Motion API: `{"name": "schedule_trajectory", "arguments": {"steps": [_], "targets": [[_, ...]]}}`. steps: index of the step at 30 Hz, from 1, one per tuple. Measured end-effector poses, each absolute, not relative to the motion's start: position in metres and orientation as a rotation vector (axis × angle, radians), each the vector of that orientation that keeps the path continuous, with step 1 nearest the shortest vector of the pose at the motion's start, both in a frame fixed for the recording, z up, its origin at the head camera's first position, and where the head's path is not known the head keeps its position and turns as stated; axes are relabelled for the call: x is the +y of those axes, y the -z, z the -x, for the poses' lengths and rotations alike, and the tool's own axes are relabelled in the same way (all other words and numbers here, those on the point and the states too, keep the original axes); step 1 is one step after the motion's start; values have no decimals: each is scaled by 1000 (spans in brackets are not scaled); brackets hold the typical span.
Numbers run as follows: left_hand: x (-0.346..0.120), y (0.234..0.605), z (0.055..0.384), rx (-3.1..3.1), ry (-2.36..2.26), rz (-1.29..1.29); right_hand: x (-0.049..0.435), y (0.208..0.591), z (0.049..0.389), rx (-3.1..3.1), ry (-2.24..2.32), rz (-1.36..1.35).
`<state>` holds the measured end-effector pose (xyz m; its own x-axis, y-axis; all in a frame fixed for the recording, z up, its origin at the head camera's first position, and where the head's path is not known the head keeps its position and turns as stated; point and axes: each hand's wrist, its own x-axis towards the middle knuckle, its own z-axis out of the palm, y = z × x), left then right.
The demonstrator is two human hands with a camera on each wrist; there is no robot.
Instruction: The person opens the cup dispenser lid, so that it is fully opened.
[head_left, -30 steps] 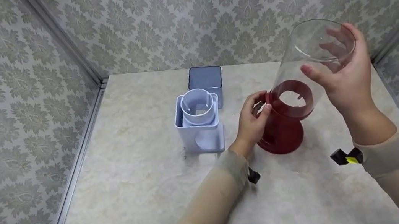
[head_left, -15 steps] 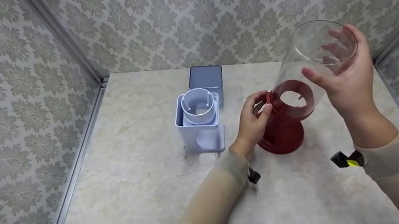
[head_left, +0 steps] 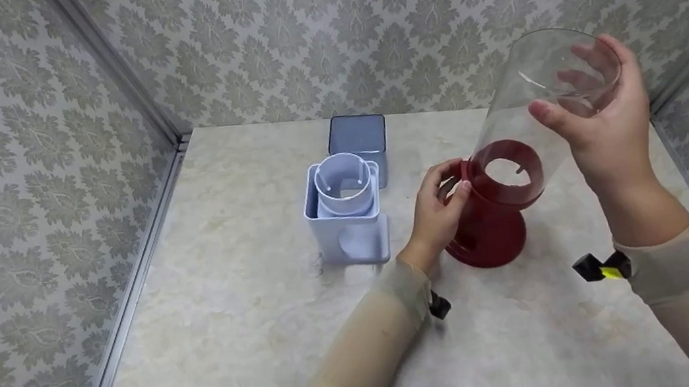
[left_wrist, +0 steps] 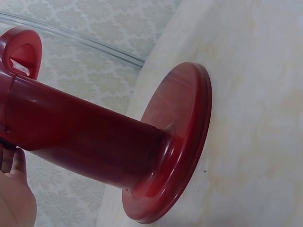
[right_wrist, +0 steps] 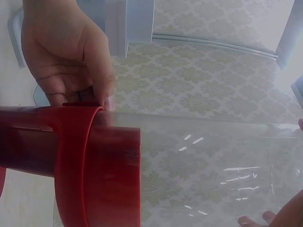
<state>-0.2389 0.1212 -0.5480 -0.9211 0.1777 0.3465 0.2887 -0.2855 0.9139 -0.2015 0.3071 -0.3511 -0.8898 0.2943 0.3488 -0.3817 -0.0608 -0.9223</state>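
Observation:
A glossy red stand (head_left: 491, 244) has a round foot on the table and a wide ring at its top. My left hand (head_left: 435, 211) pinches the near-left edge of that ring between thumb and fingers. A clear cylinder (head_left: 517, 111) sits with its lower end in the ring and leans to the right. Around the cylinder's upper end, my right hand (head_left: 609, 132) holds on, thumb in front and fingers behind. In the right wrist view a red collar (right_wrist: 113, 175) surrounds the cylinder's end. The left wrist view shows the stand's column (left_wrist: 90, 132) and disc foot (left_wrist: 189, 142).
Left of the stand, a pale blue square container (head_left: 347, 240) holds a ring-topped part (head_left: 346, 206). Behind it stands a dark translucent square container (head_left: 356, 133). Patterned walls (head_left: 324, 36) enclose the pale marbled table (head_left: 232, 301) at the back and sides.
My right hand and the cylinder's upper end have shifted slightly up and to the right. The left hand keeps its pinch on the red ring.

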Motion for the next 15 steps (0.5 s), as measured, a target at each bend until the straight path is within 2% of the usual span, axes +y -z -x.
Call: {"name": "schedule_trajectory", "arguments": {"steps": [15], "targets": [[122,547,239,-1830,2404,572,298,352,188,-1691,-2002,-201]]}}
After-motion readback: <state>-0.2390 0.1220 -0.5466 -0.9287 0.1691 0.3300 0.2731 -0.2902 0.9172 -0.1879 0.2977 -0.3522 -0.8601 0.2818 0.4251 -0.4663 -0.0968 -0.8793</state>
